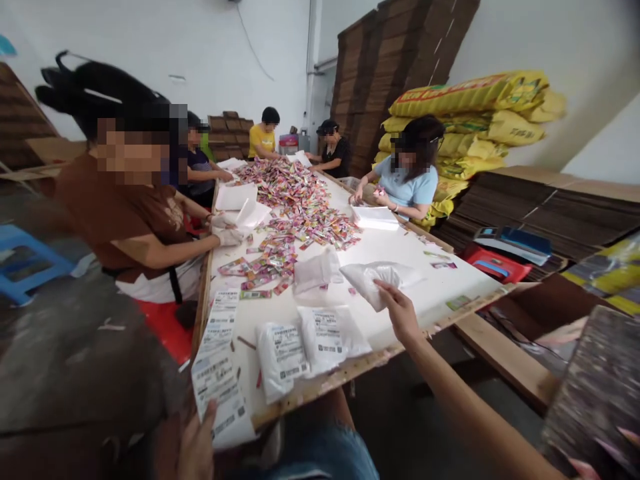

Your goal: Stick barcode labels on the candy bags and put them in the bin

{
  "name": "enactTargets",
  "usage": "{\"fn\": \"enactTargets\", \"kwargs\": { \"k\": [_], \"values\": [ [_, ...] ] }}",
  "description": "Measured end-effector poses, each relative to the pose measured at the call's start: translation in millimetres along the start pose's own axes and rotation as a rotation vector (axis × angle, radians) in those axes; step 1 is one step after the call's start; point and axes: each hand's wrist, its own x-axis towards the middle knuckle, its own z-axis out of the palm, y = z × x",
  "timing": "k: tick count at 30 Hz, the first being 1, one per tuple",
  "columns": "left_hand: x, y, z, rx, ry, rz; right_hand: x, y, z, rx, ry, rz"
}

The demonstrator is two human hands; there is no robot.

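My left hand (197, 441) is at the table's near left corner, its fingers closed on the lower end of a strip of printed shipping labels (216, 370). The strip runs up along the table edge. With my right hand (401, 315) I pinch the near edge of a white plastic mailer bag (381, 277), which lies over the right part of the table. Between my hands, two filled white packages rest side by side: a left labelled package (283, 360) and a right labelled package (327, 340). Behind them is a whitish pouch (317, 269) without a visible label.
Many small colourful packets (295, 200) cover the middle of the white table (415, 307). Several co-workers sit around it, one in a brown shirt (100, 207) at left and one in light blue (413, 183) at right. Yellow sacks (465, 133) and flattened cardboard (565, 207) are stacked at right.
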Motion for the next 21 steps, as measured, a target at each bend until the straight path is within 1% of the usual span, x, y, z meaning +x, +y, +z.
{"fn": "enactTargets", "kwargs": {
  "k": [1,3,5,7,9,11,13,15,17,19,20,21],
  "values": [
    [-4,-1,0.7,-0.039,-0.013,-0.029,-23,-7,-1,0.062,-0.016,-0.001],
    [-12,2,3.1,-0.091,-0.045,-0.037,-67,-23,8,0.141,-0.051,0.014],
    [-21,9,5.4,-0.100,-0.102,0.014,-108,-39,29,0.175,-0.101,0.035],
    [-28,16,7.1,-0.114,-0.155,0.052,-143,-49,60,0.213,-0.188,0.046],
    [-34,21,7.8,-0.136,-0.174,0.079,-174,-49,94,0.259,-0.316,0.073],
    [-39,23,7.5,-0.155,-0.181,0.095,-198,-39,124,0.281,-0.441,0.142],
    [-42,22,6.3,-0.170,-0.196,0.100,-214,-24,143,0.262,-0.523,0.206],
    [-45,21,4.9,-0.175,-0.212,0.093,-224,-11,150,0.238,-0.579,0.231],
    [-46,19,4.0,-0.165,-0.234,0.083,-228,-7,144,0.220,-0.686,0.280],
    [-47,18,4.0,-0.151,-0.268,0.094,-226,-14,131,0.162,-0.830,0.359],
    [-47,18,4.3,-0.145,-0.292,0.112,-223,-22,124,0.108,-0.876,0.361],
    [-47,17,4.8,-0.136,-0.321,0.135,-220,-32,118,0.043,-0.881,0.314]
  ]
}}
